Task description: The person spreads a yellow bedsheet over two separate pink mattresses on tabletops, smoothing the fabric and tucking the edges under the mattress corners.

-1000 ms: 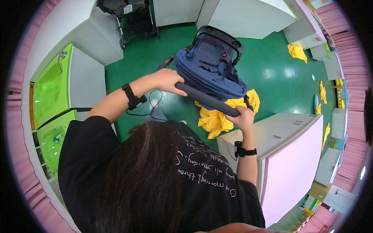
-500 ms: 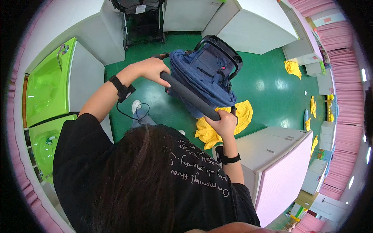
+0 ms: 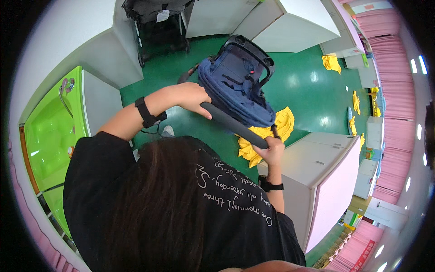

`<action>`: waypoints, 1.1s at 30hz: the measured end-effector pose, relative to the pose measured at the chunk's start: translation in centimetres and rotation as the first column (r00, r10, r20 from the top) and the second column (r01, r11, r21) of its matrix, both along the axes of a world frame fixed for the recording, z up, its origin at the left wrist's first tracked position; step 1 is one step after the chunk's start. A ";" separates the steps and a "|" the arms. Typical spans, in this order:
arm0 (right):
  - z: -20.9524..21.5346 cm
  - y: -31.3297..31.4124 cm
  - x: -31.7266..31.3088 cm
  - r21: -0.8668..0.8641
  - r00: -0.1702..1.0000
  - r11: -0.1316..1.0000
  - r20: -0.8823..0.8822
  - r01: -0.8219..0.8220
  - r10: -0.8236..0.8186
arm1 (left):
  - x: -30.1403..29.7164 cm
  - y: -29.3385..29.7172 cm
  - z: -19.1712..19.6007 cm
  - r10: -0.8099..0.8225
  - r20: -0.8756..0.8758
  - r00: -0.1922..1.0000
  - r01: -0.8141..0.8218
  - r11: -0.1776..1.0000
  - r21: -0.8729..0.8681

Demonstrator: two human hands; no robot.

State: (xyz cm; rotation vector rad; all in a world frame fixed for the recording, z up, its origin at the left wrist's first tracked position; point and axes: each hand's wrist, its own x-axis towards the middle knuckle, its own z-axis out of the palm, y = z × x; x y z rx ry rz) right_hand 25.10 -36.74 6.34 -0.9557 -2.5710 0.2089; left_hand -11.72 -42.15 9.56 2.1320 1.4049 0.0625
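A navy-blue stroller (image 3: 233, 88) stands in front of me, its black bumper bar at the far side and harness straps on the seat. Its dark grey foam handlebar (image 3: 233, 128) slants across in front of my body. My left hand (image 3: 192, 97) is wrapped around the bar's left end, palm down. My right hand (image 3: 273, 150) grips the right end. A yellow cloth (image 3: 283, 122) lies crumpled on the floor just beyond my right hand, partly hidden by the stroller and handlebar.
A second, dark grey stroller (image 3: 159, 20) is parked at the far left by white cabinets (image 3: 222, 18). Green basins (image 3: 50, 122) line the left. A white cabinet with a pink top (image 3: 333, 195) stands close on my right. More yellow cloths (image 3: 331, 63) lie on the green floor (image 3: 294, 81).
The handlebar and both hands have come closer to my body, with the grip kept. The stroller has shifted slightly, and my view has turned a little.
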 end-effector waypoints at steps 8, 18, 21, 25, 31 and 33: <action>1.1 -2.8 -12.5 0.025 1.000 1.000 0.012 0.008 -0.009 | -11.8 -0.9 1.5 -0.001 -0.024 1.000 0.003 0.999 0.047; 1.8 -3.3 -25.9 -0.174 0.997 0.985 0.075 0.024 -0.011 | -22.9 -1.7 0.8 0.294 -0.140 0.946 -0.284 0.955 0.086; 1.7 -3.2 -30.8 -0.256 0.991 0.966 0.124 -0.023 0.057 | -27.4 -2.5 -0.5 0.399 -0.163 0.902 -0.353 0.901 0.251; -0.7 -3.2 -36.7 -0.423 0.976 0.896 0.099 -0.135 0.194 | -29.1 -4.0 -2.4 0.629 -0.221 0.746 -0.485 0.739 0.467; -1.4 -1.7 -44.8 -0.542 0.977 0.824 0.021 -0.167 0.212 | -22.9 -6.3 -7.3 0.845 0.501 0.188 -0.978 0.209 0.016; -1.8 -1.3 -47.0 -0.548 0.974 0.817 0.016 -0.182 0.228 | -21.7 -6.1 -5.9 0.838 0.511 -0.191 -0.796 0.172 -0.581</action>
